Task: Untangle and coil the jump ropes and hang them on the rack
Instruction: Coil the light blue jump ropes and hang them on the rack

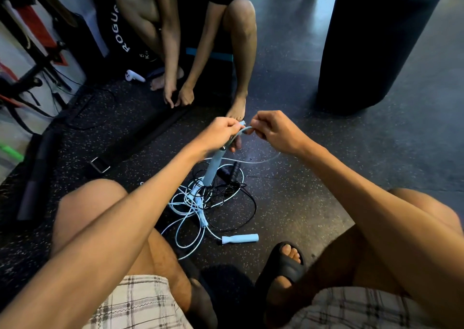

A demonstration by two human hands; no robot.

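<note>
The left hand and right hand each pinch the pale blue rope just above its handle, which hangs into the tangle on the floor between the knees. The black rope threads through those loops. A hard pull would likely cinch the 2 ropes tighter.

I see a matt, speckled rubber floor. The pale blue rope looks like smooth, slightly glossy plastic, its handle matt plastic. The black rope is thin and shiny. The shorts are woven plaid cloth.
</note>
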